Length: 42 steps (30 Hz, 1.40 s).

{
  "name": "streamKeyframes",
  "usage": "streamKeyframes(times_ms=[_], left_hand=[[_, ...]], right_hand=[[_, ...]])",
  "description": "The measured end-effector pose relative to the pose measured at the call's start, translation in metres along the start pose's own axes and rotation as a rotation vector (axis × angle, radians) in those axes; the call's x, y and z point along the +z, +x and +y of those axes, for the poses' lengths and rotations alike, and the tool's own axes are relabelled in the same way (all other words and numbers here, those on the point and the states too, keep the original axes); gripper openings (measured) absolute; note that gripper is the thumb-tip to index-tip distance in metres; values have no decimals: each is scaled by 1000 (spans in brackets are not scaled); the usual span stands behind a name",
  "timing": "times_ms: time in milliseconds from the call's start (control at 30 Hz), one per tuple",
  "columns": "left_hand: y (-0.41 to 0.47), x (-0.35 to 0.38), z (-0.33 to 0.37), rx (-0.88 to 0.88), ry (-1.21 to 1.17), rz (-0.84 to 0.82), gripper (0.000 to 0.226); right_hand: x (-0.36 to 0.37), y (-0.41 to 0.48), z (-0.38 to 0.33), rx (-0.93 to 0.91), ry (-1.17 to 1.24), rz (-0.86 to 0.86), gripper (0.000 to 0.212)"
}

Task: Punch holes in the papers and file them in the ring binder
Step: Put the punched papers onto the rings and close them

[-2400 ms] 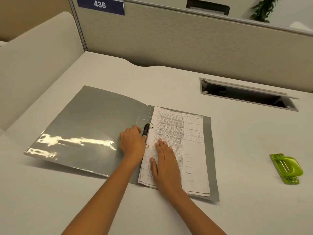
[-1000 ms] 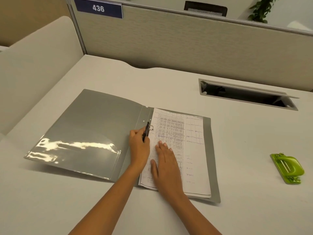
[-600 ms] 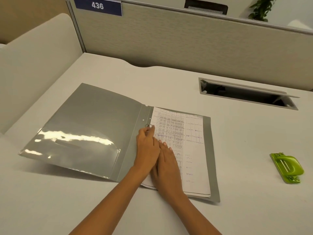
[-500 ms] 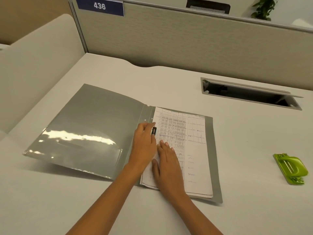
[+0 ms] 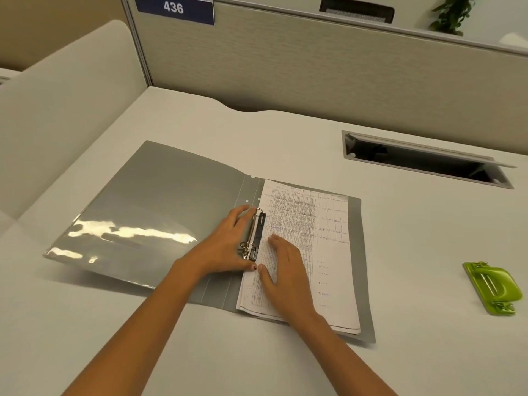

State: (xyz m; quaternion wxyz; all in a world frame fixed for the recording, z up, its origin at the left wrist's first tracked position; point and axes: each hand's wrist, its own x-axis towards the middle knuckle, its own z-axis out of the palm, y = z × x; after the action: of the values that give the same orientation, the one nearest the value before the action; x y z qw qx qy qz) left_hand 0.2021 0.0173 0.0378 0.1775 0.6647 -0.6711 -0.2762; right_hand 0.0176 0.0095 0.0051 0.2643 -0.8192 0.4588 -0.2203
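Observation:
A grey ring binder [image 5: 148, 201] lies open on the desk, its left cover slightly raised. A stack of printed papers [image 5: 328, 252] lies on its right half, threaded on the metal ring mechanism [image 5: 257, 232], whose black bar lies along the papers' left edge. My left hand [image 5: 223, 247] rests on the spine just left of the rings, with the index finger at the upper ring and the thumb below the lower one. The fingers are fairly straight. My right hand [image 5: 285, 270] presses flat on the papers' left part. A green hole punch [image 5: 494, 287] sits apart at the right.
A beige partition [image 5: 285, 67] with a blue "436" sign [image 5: 174, 8] closes off the back. A lower panel stands at the left. An open cable slot [image 5: 423, 161] is sunk into the desk at the back right.
My left hand, which covered the rings half a second ago, has drawn back to the left. The mechanism now shows, with its black bar lying flat. My right hand has stayed on the papers.

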Motion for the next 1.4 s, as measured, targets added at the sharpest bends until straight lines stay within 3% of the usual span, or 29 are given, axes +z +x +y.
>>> streamKeyframes(times_ms=[233,500,900,1233,1400], left_hand=[[11,-2,-2,51,54,-41,126],[16,-4,-1,59,98,66,107],[25,-10,-13,78,85,102,108],[26,-7,-12,110,22,146,101],[23,-2,-10,91,-65,114,97]], right_hand=[[-12,23,7,-44,44,-30,48],[-1,17,7,-48,25,57,38],[3,16,6,-80,-41,69,36],[0,18,5,-95,-53,75,36],[-5,16,2,-27,54,57,34]])
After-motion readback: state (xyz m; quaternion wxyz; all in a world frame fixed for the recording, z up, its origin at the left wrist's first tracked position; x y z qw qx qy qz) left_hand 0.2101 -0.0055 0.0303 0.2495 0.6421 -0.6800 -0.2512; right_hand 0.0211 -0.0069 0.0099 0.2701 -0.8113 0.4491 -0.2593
